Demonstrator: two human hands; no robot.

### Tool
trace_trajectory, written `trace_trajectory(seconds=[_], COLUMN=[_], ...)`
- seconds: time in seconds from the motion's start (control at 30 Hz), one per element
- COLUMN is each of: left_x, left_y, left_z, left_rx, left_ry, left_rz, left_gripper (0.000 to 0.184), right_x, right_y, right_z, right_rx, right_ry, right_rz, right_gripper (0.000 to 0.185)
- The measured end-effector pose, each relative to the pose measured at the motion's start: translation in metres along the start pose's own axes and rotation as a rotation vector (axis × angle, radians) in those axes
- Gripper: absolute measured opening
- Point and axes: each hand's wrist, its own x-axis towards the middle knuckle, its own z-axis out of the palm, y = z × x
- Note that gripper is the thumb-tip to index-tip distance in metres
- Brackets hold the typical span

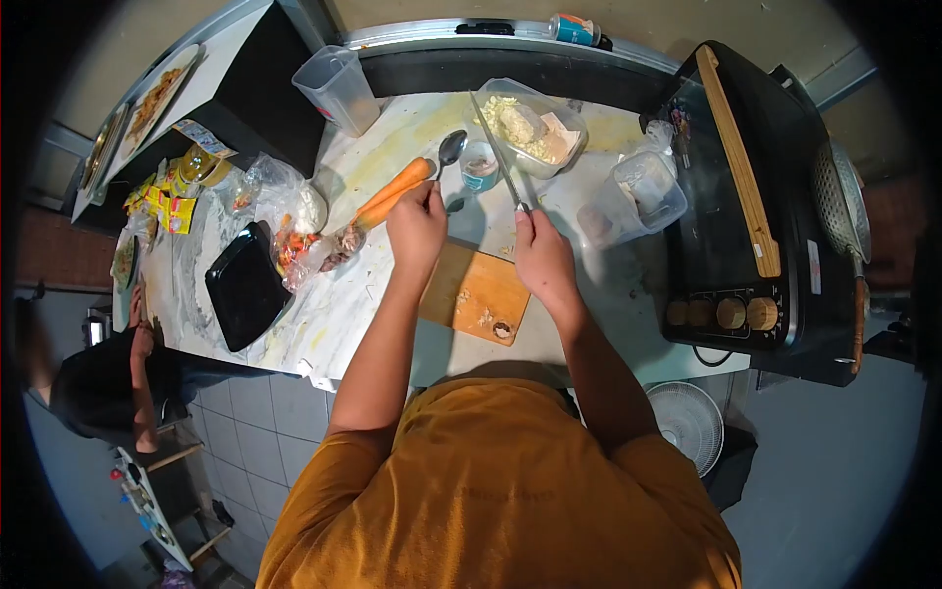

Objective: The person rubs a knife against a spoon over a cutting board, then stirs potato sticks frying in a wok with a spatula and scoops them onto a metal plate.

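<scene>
My left hand (417, 228) is closed on the handle of a metal spoon (452, 147), whose bowl points away from me. Two orange carrots (395, 187) lie on the counter just beyond those fingers. A long knife (498, 147) is gripped in my right hand (546, 257), its blade pointing up and away. Between blade and spoon stands a small tub with a blue label (480, 169). Below both hands rests a wooden cutting board (481, 294), with a few scraps and a dark spot on it.
Behind the knife sits a plastic container (579, 123) of crumbly pale food. A clear container (655, 196) and black oven (721, 196) stand right. At left are a black tray (238, 294), plastic bags of food (294, 250) and a clear pitcher (339, 88). Another person (103, 383) is far left.
</scene>
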Motion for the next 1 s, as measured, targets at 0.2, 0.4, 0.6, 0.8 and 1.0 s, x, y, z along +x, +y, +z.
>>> trace_trajectory(seconds=[0.2,0.4,0.6,0.8,1.0], left_x=[-0.018,-0.028,-0.042,-0.109,-0.163], left_y=[-0.007,-0.001,-0.016,-0.062,-0.070], left_z=[-0.040,-0.051,-0.058,-0.079,-0.092], left_rx=[-0.078,-0.047,-0.189,0.010,0.113], left_ry=[-0.008,-0.025,-0.155,-0.212,-0.192], left_rz=[0.013,0.227,-0.033,-0.085,-0.253], left_gripper=[0.020,0.024,0.020,0.019,0.021], right_x=[-0.023,-0.033,-0.054,-0.091,-0.110], right_y=[0.017,0.015,0.025,0.061,0.090], right_z=[-0.005,-0.008,-0.016,-0.008,0.001], right_rx=[-0.226,-0.297,-0.032,-0.036,-0.175], right_ry=[0.175,0.211,0.138,-0.041,-0.022], right_rz=[-0.100,-0.198,-0.131,-0.088,-0.310], right_gripper=[0.028,0.026,0.027,0.027,0.019])
